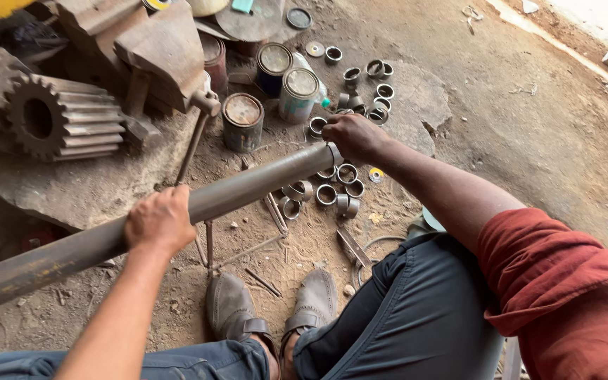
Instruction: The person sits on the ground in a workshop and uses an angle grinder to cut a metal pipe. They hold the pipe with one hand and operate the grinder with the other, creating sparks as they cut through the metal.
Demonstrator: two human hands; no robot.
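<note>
Long grey-brown steel pipe (pixel 177 211) runs diagonally above dirt floor (pixel 529 127), lower left to centre. Left hand (pixel 160 222) clenched over pipe mid-length. Right hand (pixel 353 135) gripping pipe's far end, w/ small grey metal ring (pixel 335 153) at its tip. More short metal rings (pixel 332 190) scattered on floor just below; paint tins (pixel 298 93) near.

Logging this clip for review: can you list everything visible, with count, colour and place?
pipe: one, grey-brown, held across the dirt floor
metal rings: many, silver, scattered near the pipe's far end
tins: three, rusty or blue, upper centre
gear: one large, rusty, left
hammer: one, leaning beside the tins
shoes: two, grey, bottom centre
left hand: grips the pipe's middle
right hand: at the pipe's far end
</note>
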